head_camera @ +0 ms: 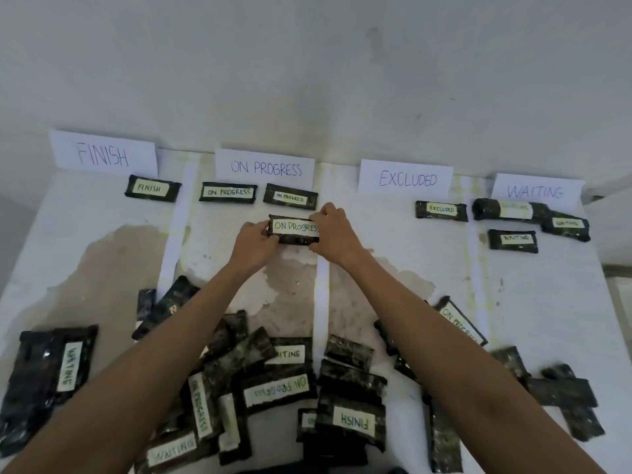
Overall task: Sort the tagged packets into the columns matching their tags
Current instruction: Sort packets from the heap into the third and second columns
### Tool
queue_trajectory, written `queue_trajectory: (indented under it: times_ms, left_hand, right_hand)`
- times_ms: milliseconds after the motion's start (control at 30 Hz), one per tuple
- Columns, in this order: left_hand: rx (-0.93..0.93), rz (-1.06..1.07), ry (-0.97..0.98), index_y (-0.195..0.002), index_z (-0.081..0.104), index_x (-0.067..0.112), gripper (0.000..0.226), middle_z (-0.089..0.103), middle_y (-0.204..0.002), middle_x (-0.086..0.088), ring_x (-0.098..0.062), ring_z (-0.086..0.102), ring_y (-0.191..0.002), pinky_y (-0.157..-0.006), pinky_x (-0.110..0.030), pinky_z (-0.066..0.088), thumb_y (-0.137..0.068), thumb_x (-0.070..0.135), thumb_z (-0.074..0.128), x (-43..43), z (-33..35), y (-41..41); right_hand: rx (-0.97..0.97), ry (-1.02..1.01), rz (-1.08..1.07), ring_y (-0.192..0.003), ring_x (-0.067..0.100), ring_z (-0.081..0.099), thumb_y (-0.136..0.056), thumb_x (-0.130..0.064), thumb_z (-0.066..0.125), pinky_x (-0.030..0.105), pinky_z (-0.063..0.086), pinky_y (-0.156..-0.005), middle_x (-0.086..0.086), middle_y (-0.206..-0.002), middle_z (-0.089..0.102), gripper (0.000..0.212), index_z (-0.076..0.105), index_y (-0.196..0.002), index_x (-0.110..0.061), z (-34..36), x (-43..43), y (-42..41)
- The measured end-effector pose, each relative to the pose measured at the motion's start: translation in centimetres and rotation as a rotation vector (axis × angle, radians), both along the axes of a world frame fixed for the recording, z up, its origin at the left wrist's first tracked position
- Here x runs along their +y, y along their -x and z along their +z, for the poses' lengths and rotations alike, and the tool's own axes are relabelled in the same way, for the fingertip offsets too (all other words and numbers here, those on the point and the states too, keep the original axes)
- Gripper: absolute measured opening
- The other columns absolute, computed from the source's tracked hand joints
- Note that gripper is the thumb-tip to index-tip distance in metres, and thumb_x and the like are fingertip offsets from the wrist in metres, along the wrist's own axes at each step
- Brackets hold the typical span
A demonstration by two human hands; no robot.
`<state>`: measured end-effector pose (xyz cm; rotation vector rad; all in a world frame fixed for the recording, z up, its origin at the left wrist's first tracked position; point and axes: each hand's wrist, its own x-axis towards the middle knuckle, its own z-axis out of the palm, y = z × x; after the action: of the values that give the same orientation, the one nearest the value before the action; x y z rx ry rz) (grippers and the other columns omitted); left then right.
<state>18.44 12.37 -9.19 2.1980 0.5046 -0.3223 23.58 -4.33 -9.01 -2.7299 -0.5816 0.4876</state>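
Both left fingers (pixel 271 238) and right fingers (pixel 322 215) pinch one packet (pixel 295 231).

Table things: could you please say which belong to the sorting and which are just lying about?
Job: held ON PROGRESS packet, left hand, right hand, four column signs, sorted packets, unsorted pile.
Just there: brown stain, wall.

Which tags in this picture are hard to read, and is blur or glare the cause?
Head view: the tag on the rolled packet under the WAITING sign is smeared by blur, not glare; the held ON PROGRESS packet reads sharply; light is soft, shadows faint.
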Motion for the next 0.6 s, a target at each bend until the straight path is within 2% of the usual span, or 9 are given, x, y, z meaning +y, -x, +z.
queue_trajectory:
  times_ms: [100,167,300,400,533,600]
  left_hand:
    - [0.008,-0.032,-0.058,-0.12,0.059,0.009,0.032,0.052,-0.114,-0.017,-0.031,0.052,-0.106,-0.085,-0.028,0.038,-0.09,0.012,0.049,1.5,-0.8,-2.1]
    - [0.009,-0.053,-0.07,-0.12,0.06,0.01,0.032,0.053,-0.112,-0.019,-0.032,0.052,-0.106,-0.089,-0.031,0.04,-0.09,0.012,0.049,2.1,-1.3,-2.9]
    - [0.014,-0.144,-0.089,-0.109,0.065,0.01,0.027,0.057,-0.103,-0.02,-0.035,0.051,-0.102,-0.089,-0.038,0.044,-0.085,0.014,0.052,3.4,-3.2,-3.1]
    - [0.008,-0.15,-0.072,-0.119,0.062,0.014,0.035,0.054,-0.109,-0.018,-0.033,0.049,-0.104,-0.094,-0.039,0.043,-0.086,0.017,0.054,3.9,-4.0,-2.6]
    - [0.008,-0.175,-0.055,-0.129,0.055,0.009,0.043,0.051,-0.116,-0.019,-0.035,0.049,-0.11,-0.098,-0.042,0.042,-0.087,0.02,0.057,4.5,-3.9,-1.6]
    - [-0.003,-0.174,-0.032,-0.132,0.051,0.008,0.045,0.05,-0.121,-0.018,-0.032,0.05,-0.111,-0.099,-0.038,0.042,-0.089,0.021,0.057,4.5,-3.0,-0.7]
  right_hand:
    - [-0.003,0.057,-0.028,-0.11,0.031,0.043,-0.078,-0.025,0.071,0.039,0.043,-0.093,0.013,-0.127,0.042,0.059,0.049,-0.131,-0.009,-0.9,1.7,-1.7]
    - [0.003,0.075,-0.04,-0.111,0.032,0.044,-0.078,-0.024,0.071,0.04,0.043,-0.094,0.014,-0.128,0.042,0.06,0.049,-0.131,-0.008,-1.4,2.4,-2.6]
    - [0.001,0.106,-0.038,-0.11,0.032,0.045,-0.076,-0.019,0.072,0.041,0.044,-0.095,0.014,-0.128,0.042,0.061,0.049,-0.132,-0.01,-2.2,2.9,-3.4]
    - [-0.005,0.097,-0.045,-0.108,0.032,0.045,-0.077,-0.014,0.071,0.042,0.045,-0.093,0.015,-0.127,0.041,0.06,0.049,-0.132,-0.008,-2.4,2.8,-3.0]
    - [0.021,0.048,-0.047,-0.106,0.033,0.047,-0.077,-0.009,0.069,0.045,0.046,-0.092,0.018,-0.125,0.039,0.061,0.045,-0.134,-0.007,-2.1,2.6,-2.1]
    - [0.012,0.046,-0.049,-0.105,0.033,0.048,-0.078,-0.008,0.067,0.045,0.047,-0.09,0.017,-0.124,0.04,0.062,0.043,-0.135,-0.009,-1.5,2.5,-1.7]
